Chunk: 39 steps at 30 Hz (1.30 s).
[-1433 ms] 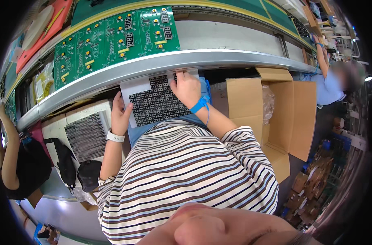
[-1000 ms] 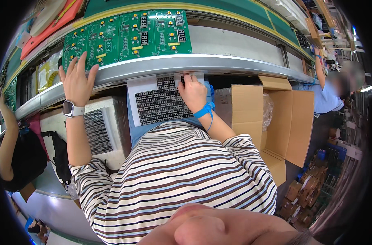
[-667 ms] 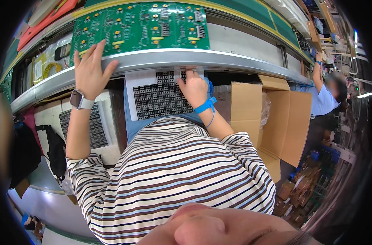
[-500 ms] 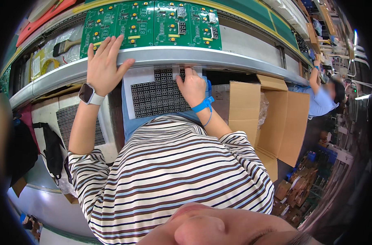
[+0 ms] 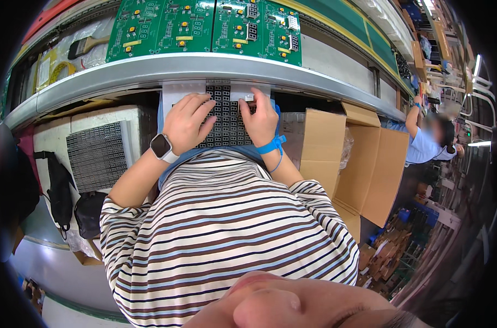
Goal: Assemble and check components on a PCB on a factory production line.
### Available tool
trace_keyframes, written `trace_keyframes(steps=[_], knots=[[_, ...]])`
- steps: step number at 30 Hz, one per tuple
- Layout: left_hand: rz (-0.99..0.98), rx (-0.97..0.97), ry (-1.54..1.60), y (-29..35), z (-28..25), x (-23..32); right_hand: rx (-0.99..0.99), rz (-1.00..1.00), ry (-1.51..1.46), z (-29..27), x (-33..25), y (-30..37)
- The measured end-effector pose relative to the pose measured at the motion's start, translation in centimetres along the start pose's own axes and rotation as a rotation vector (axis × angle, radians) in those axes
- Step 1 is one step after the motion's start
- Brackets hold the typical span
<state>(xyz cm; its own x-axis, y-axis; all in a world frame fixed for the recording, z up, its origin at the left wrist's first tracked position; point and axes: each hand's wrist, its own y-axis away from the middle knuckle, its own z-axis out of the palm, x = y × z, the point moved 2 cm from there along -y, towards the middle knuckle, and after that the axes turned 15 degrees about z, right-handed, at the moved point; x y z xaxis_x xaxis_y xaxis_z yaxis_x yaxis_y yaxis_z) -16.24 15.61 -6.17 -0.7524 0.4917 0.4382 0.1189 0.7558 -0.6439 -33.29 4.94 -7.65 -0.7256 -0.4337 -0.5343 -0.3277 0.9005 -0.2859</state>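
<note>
A white tray point(image 5: 175, 92) of several small black display parts lies on my lap, under the metal rail. My left hand point(image 5: 187, 121), with a smartwatch on the wrist, rests flat on the parts at the tray's left side. My right hand point(image 5: 257, 119), wearing a blue wrist strap, is on the tray's right side with a small white-and-black display part point(image 5: 249, 98) pinched at its fingertips. Above the rail lies a green circuit board panel point(image 5: 205, 27) with several mounted displays and yellow buttons.
A curved metal rail point(image 5: 123, 71) edges the conveyor. A second tray of black parts point(image 5: 97, 154) sits on a foam box at my left. An open cardboard box point(image 5: 347, 158) stands at my right. A brush point(image 5: 87, 45) lies at the upper left. Another person point(image 5: 429, 139) works at the far right.
My left hand reached up to the green board, which slid to the right along the conveyor, then came back down onto the tray. My right hand stayed on the tray.
</note>
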Motion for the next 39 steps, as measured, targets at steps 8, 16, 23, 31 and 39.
trace_keyframes(steps=[8, 16, 23, 31, 39], knots=[[-0.072, 0.011, 0.046, -0.4, 2.7, 0.0, 0.006, 0.089, -0.239, -0.6, 1.0, 0.8], [-0.193, 0.026, 0.251, -1.2, 3.2, 0.2, -0.431, 0.245, -0.937, -4.2, -1.8, -1.7], [-0.025, 0.153, -0.077, -1.0, -3.9, -0.3, -0.809, 0.240, -0.852, -6.2, -6.2, -13.0], [-0.124, 0.072, -0.457, -4.4, -8.0, -5.3, -0.933, 0.145, -0.407, 1.2, -12.1, -21.4], [-0.195, 0.008, -0.460, -4.0, -6.8, -6.5, -1.070, 0.100, -0.384, 2.7, -12.9, -22.2]])
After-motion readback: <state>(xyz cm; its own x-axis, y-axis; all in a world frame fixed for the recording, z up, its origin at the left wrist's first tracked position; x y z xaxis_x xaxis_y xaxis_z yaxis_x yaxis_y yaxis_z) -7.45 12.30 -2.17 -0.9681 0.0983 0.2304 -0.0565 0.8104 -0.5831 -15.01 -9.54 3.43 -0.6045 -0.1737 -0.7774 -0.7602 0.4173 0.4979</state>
